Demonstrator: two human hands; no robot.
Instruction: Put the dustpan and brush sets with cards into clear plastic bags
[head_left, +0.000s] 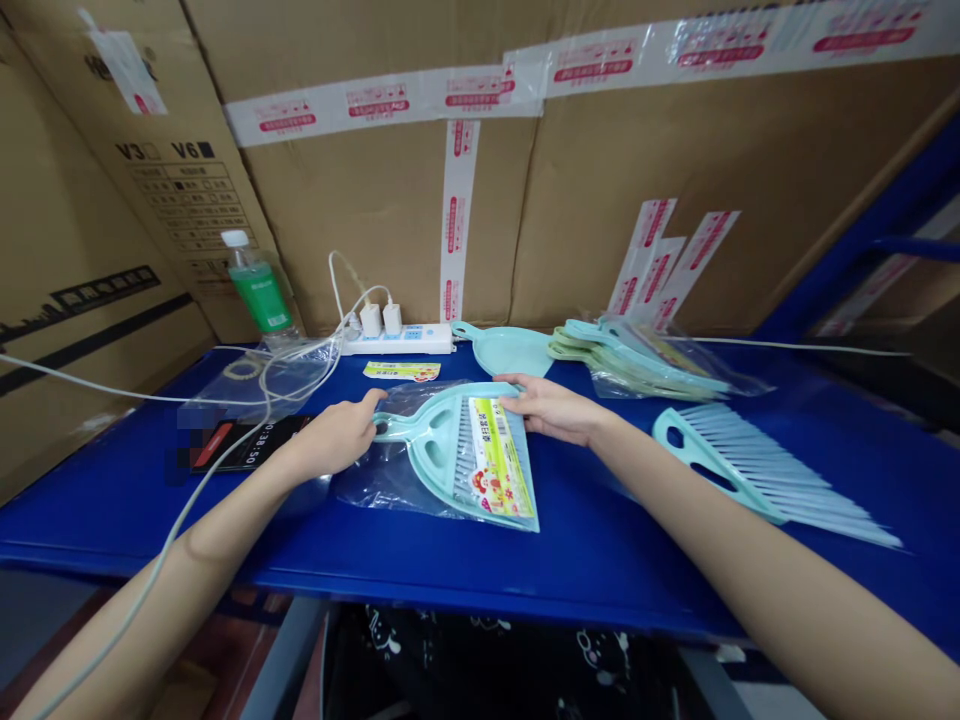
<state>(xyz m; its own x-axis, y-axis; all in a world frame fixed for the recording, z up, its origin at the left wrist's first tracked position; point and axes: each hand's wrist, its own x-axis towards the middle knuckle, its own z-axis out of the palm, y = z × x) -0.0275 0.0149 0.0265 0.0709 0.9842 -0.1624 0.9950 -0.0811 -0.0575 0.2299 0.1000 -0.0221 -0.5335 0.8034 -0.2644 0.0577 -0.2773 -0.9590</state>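
Note:
A light teal dustpan [433,455] lies in a clear plastic bag [367,480] on the blue table, its handle pointing left. A small hand brush [463,450] is nested on it, partly under a yellow and white label card [491,455]. My left hand [341,435] is closed at the handle end, thumb and finger pinching the handle or the bag around it. With thumb above and fingers underneath, my right hand [555,408] grips the dustpan's far right edge by the card's top corner. Its lower fingertips are hidden.
A loose brush [720,470] lies right; behind are a bare dustpan [510,350] and a stack of bagged sets [645,355]. A power strip [427,340], label card [402,371], bottle [259,285] and phone [244,445] stand left. White cables [206,480] cross my left forearm.

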